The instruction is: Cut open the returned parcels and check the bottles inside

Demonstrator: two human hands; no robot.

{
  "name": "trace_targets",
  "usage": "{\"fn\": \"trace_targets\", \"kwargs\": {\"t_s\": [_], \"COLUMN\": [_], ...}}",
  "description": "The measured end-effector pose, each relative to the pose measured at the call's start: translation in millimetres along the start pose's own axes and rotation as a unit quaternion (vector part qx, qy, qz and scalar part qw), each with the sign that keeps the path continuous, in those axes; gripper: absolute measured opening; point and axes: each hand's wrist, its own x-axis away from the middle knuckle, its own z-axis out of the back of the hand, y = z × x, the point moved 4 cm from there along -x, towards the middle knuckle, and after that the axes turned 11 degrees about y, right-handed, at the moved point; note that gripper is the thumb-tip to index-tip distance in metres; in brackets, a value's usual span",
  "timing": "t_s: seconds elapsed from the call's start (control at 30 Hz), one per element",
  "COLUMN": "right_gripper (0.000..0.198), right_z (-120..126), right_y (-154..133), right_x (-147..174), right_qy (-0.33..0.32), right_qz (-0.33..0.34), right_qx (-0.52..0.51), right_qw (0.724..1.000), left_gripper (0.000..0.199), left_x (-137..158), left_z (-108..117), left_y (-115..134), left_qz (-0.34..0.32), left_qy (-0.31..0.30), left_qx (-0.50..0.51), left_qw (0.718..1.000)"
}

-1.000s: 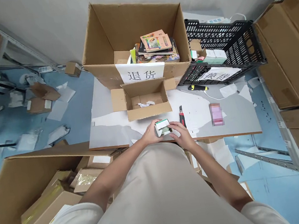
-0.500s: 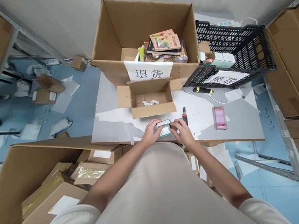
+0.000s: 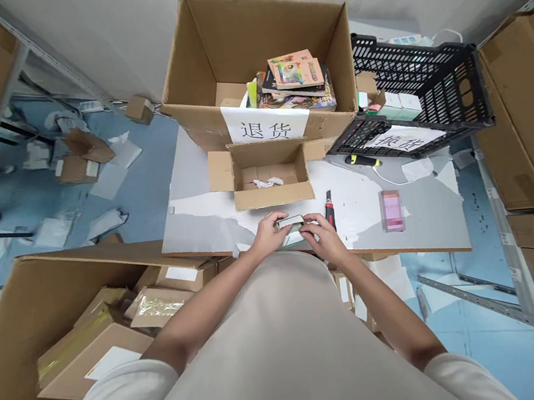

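Small green-and-white box (image 3: 291, 220) held nearside of the open carton (image 3: 274, 196). Left hand (image 3: 267, 234): fingers pinching its side. Right hand (image 3: 323, 237): fingertips at other end, pinch unclear. Hard tug could tear cardboard; box cutter (image 3: 329, 212), carton's near right, could nick a straying hand.

At centre frame, the left hand (image 3: 268, 233) and right hand (image 3: 324, 237) partly cover the small box (image 3: 291, 220); we cannot make out its interior at this size. Right of centre, we find the pink item (image 3: 392, 210) pixelated, its surface illegible. The frame edge cuts off the large carton (image 3: 1, 336) at lower left and the stacked cartons (image 3: 516, 130) at far right.
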Motion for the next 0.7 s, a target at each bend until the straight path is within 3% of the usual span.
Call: {"fn": "trace_targets", "kwargs": {"t_s": [0.23, 0.33, 0.47, 0.7], "right_gripper": [0.022, 0.024, 0.026, 0.026], "right_z": [2, -2, -8, -8], "right_y": [3, 6, 7, 7], "right_x": [-3, -4, -3, -3], "right_qy": [0.014, 0.016, 0.025, -0.003], "right_qz": [-0.024, -0.065, -0.141, -0.169], "right_qx": [0.039, 0.042, -0.031, -0.121], "right_qw": [0.999, 0.997, 0.989, 0.978], "left_gripper": [0.014, 0.014, 0.014, 0.037], "left_x": [2, 2, 2, 1], "left_z": [10, 11, 11, 10], "left_y": [8, 8, 9, 17], "left_qz": [-0.070, -0.045, 0.021, 0.088], "left_qy": [0.038, 0.043, 0.067, 0.009], "left_qx": [-0.052, -0.041, -0.034, -0.059], "left_qw": [0.996, 0.997, 0.997, 0.994]}}
